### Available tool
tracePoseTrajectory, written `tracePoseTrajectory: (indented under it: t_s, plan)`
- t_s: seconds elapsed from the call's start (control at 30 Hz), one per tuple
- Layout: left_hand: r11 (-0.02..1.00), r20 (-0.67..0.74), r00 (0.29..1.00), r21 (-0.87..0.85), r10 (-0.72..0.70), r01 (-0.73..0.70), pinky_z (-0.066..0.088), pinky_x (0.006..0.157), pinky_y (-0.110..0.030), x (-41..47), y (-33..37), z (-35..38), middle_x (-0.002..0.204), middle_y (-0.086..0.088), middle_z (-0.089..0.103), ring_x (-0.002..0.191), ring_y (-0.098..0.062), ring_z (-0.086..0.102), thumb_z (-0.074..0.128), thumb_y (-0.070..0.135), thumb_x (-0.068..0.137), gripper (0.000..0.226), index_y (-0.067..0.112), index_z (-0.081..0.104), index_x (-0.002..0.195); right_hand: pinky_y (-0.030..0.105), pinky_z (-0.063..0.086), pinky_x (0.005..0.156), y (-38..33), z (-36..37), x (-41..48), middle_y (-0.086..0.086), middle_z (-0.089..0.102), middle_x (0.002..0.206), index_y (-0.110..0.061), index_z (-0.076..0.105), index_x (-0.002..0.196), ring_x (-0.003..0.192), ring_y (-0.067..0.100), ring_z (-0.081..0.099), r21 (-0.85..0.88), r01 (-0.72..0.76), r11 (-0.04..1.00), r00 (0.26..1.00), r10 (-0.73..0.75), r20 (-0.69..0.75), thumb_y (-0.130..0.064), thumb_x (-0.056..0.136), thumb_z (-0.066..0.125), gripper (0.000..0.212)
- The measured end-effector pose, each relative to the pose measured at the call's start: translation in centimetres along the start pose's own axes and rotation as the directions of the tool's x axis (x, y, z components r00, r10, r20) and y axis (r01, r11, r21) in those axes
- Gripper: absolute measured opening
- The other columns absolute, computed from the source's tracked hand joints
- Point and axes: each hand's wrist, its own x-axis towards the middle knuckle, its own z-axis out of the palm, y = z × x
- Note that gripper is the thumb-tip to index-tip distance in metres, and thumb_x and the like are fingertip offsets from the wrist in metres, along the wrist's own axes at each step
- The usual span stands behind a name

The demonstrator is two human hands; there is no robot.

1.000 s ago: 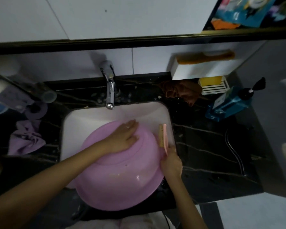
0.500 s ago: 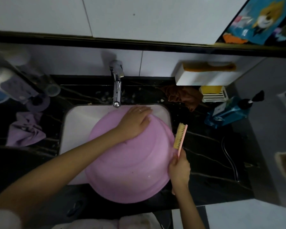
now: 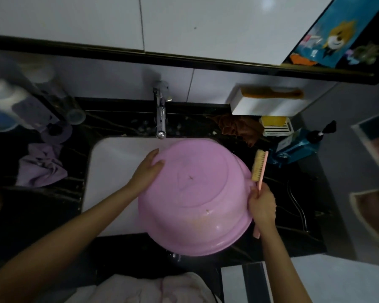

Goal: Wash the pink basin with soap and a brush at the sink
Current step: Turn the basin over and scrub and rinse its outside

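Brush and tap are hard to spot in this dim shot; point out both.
brush (image 3: 258,166), head view, on the bristles.
tap (image 3: 161,119), head view, on the spout.

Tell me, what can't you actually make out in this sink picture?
All in the head view:
Inside of the pink basin: it is turned bottom-up, so its own shell hides it.
Drain of the sink: covered by the basin.
Middle of the brush handle: wrapped by the right hand.
The bottles at the left edge: blurred, partly cut off.
Label on the blue pump bottle: too small and dim.
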Motion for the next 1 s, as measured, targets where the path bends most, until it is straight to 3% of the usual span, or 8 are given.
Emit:
tracePoseTrajectory:
  t_s: [0.1, 0.23, 0.4, 0.57, 0.7, 0.77, 0.87, 1.0]
  plan:
    - [0.975, 0.053, 0.991, -0.182, -0.122, 0.130, 0.045, 0.092, -0.027, 2.4, 1.3, 0.2, 0.123, 0.000, 0.060, 0.108, -0.013, 0.057, 0.048, 0.025, 0.094, 0.034, 0.018, 0.059, 0.125, 0.033, 0.042, 0.069, -0.9, -0.8, -0.1, 0.016, 0.061, 0.102, -0.006, 0.051, 0.122, 0.083, 0.029, 0.057, 0.042, -0.016, 0.999, 0.997, 0.019, -0.081, -0.022, 0.099, 0.042, 0.030]
    - [0.821, 0.210, 0.944, -0.469, -0.254, 0.326, 0.039, 0.048, -0.017, 3.8, 2.6, 1.1, 0.062, 0.002, 0.057, 0.054, -0.008, 0.052, 0.041, 0.028, 0.096, 0.031, 0.018, 0.060, 0.075, 0.037, 0.045, 0.069, -1.0, -1.4, -0.6, 0.019, 0.062, 0.105, -0.006, 0.051, 0.123, 0.084, 0.032, 0.059, 0.030, -0.001, 1.000, 0.981, 0.007, -0.195, -0.025, 0.099, 0.042, 0.032]
    - [0.633, 0.199, 0.916, -0.670, -0.349, 0.387, 0.041, 0.051, -0.021, 1.4, 0.4, 2.2, 0.049, 0.003, 0.058, 0.052, -0.015, 0.051, 0.046, 0.019, 0.094, 0.041, 0.017, 0.060, 0.055, 0.033, 0.037, 0.073, -1.1, -1.2, -1.6, 0.023, 0.061, 0.113, -0.001, 0.050, 0.123, 0.101, 0.039, 0.059, 0.068, -0.076, 0.995, 0.950, 0.093, -0.299, -0.014, 0.097, 0.044, 0.030]
    - [0.765, 0.059, 0.975, -0.612, -0.213, 0.204, 0.046, 0.069, -0.029, -1.8, -0.4, 1.9, 0.085, 0.001, 0.067, 0.077, -0.015, 0.059, 0.053, 0.029, 0.086, 0.014, 0.021, 0.063, 0.079, 0.031, 0.037, 0.069, -1.2, 0.1, -2.7, 0.024, 0.061, 0.112, 0.000, 0.050, 0.124, 0.100, 0.040, 0.060, 0.032, -0.093, 0.995, 0.943, 0.098, -0.318, -0.012, 0.097, 0.041, 0.031]
    - [0.711, 0.103, 0.940, -0.628, -0.326, 0.316, 0.044, 0.060, -0.024, 0.8, 0.6, -0.1, 0.059, 0.005, 0.064, 0.062, -0.016, 0.055, 0.059, 0.021, 0.082, 0.027, 0.016, 0.065, 0.057, 0.031, 0.036, 0.069, -1.6, 1.7, -4.2, 0.024, 0.060, 0.114, 0.000, 0.046, 0.128, 0.101, 0.041, 0.060, 0.029, -0.113, 0.993, 0.931, 0.116, -0.346, -0.010, 0.098, 0.040, 0.032]
    - [0.734, 0.088, 0.926, -0.583, -0.368, 0.347, 0.042, 0.062, -0.027, 1.3, -0.5, 0.2, 0.061, 0.002, 0.062, 0.067, -0.020, 0.052, 0.049, 0.019, 0.088, 0.026, 0.015, 0.061, 0.064, 0.030, 0.036, 0.069, -1.9, 2.0, -4.4, 0.025, 0.060, 0.116, 0.001, 0.045, 0.129, 0.102, 0.041, 0.059, 0.046, -0.134, 0.990, 0.917, 0.141, -0.374, -0.009, 0.098, 0.040, 0.033]
    - [0.866, 0.063, 0.944, -0.382, -0.324, 0.323, 0.047, 0.086, -0.033, -0.9, -2.5, 0.8, 0.106, -0.004, 0.065, 0.095, -0.021, 0.058, 0.035, 0.041, 0.094, 0.041, 0.014, 0.061, 0.109, 0.031, 0.038, 0.069, -1.7, 2.3, -4.4, 0.023, 0.060, 0.115, 0.001, 0.046, 0.128, 0.102, 0.040, 0.060, 0.054, -0.156, 0.986, 0.917, 0.165, -0.362, -0.010, 0.098, 0.040, 0.032]
    - [0.969, -0.063, 0.972, -0.113, -0.227, 0.219, 0.035, 0.106, -0.050, -3.1, -4.7, 0.5, 0.143, -0.005, 0.040, 0.128, -0.031, 0.040, 0.049, 0.080, 0.062, 0.085, 0.037, 0.044, 0.135, 0.034, 0.044, 0.067, -1.0, 2.6, -4.8, 0.020, 0.062, 0.109, -0.002, 0.046, 0.123, 0.096, 0.038, 0.062, 0.048, -0.143, 0.989, 0.938, 0.151, -0.311, -0.011, 0.097, 0.043, 0.029]
